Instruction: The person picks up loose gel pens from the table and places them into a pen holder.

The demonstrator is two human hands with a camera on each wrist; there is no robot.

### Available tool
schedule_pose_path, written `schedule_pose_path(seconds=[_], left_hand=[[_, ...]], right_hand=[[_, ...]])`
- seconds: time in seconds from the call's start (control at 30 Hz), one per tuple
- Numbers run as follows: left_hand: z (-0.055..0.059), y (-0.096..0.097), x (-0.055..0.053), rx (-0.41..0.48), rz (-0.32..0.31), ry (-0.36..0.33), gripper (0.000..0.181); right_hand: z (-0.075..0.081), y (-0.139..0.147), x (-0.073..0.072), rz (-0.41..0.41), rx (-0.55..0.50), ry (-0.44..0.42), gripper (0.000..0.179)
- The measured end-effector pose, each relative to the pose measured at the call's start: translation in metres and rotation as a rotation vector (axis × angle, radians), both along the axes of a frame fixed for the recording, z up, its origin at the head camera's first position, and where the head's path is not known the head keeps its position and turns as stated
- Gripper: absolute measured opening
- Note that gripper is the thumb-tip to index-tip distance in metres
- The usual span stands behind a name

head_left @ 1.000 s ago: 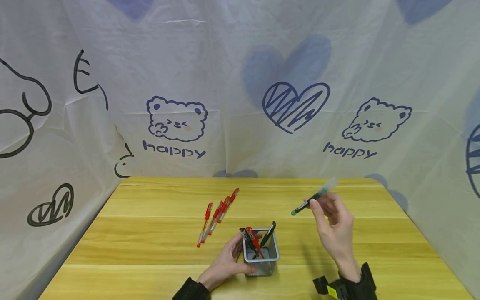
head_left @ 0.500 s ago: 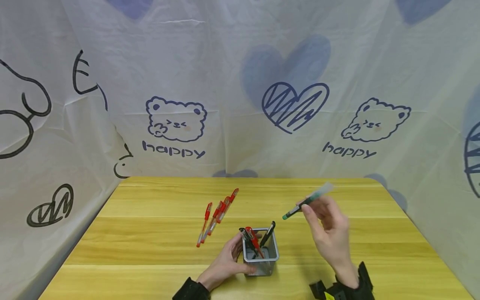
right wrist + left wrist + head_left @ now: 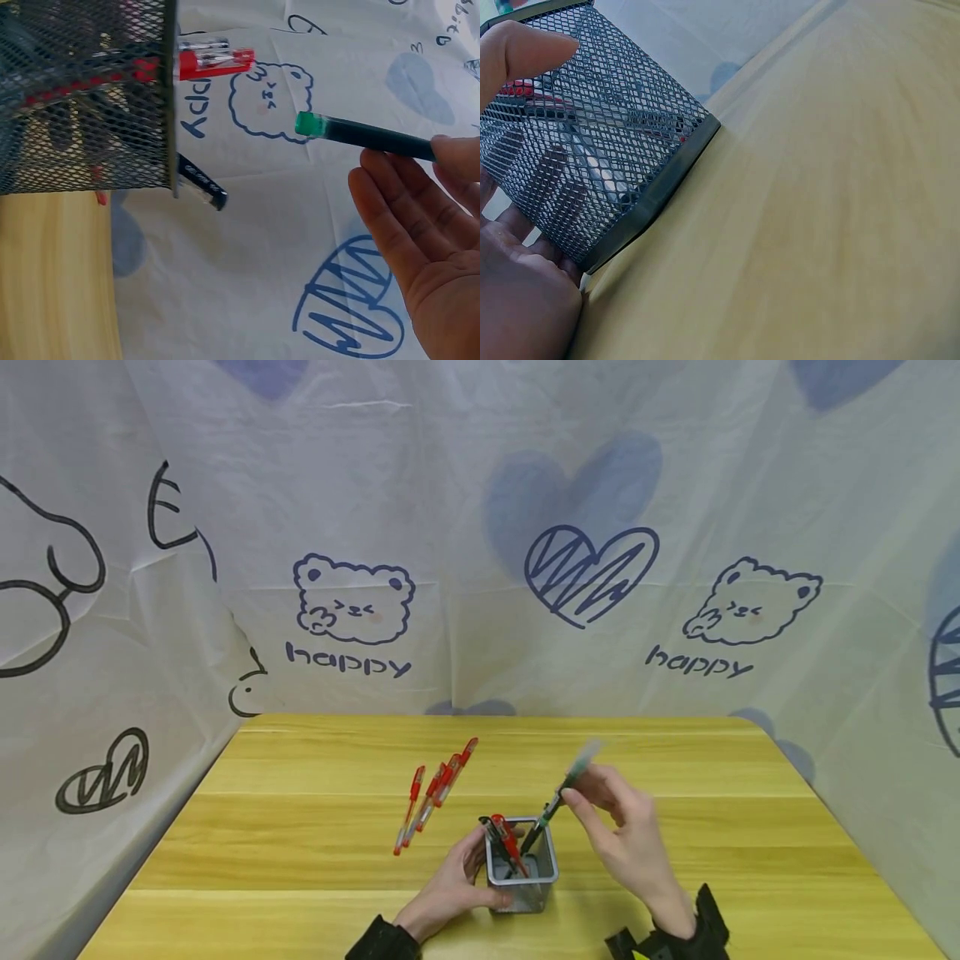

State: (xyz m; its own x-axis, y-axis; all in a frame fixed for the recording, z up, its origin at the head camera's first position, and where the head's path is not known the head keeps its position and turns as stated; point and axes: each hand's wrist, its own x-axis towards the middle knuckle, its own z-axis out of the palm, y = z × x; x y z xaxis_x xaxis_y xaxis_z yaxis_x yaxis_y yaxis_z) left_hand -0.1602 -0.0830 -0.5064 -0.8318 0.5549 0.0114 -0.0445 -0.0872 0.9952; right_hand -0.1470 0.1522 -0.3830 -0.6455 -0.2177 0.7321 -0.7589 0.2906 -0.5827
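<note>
Though dark-barrelled, a slim, green-ended pen.

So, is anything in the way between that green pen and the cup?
Nothing visible fills the gap between the green pen and the opening of the cup. A black pen and a red pen do jut from that opening, though, so it might brush one going in.

A yellow wood-grained worktop spreads beneath the left fingers, carrying the mesh pen holder in their grasp; beyond them, slightly leftward, several red-capped pens (caps all pointing away) lie in a loose slanting row.
</note>
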Motion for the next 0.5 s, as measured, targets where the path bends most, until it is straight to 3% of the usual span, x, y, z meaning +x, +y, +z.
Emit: schedule_pose_path(seconds=[0.27,0.5], left_hand=[[0.001,0.0,0.0,0.002,0.002,-0.009,0.087],[0.002,0.001,0.0,0.001,0.008,-0.002,0.089]], right_hand=[[-0.008,-0.007,-0.002,-0.012,0.112,-0.039,0.027],[-0.014,-0.01,-0.002,-0.008,0.199,-0.145,0.02]])
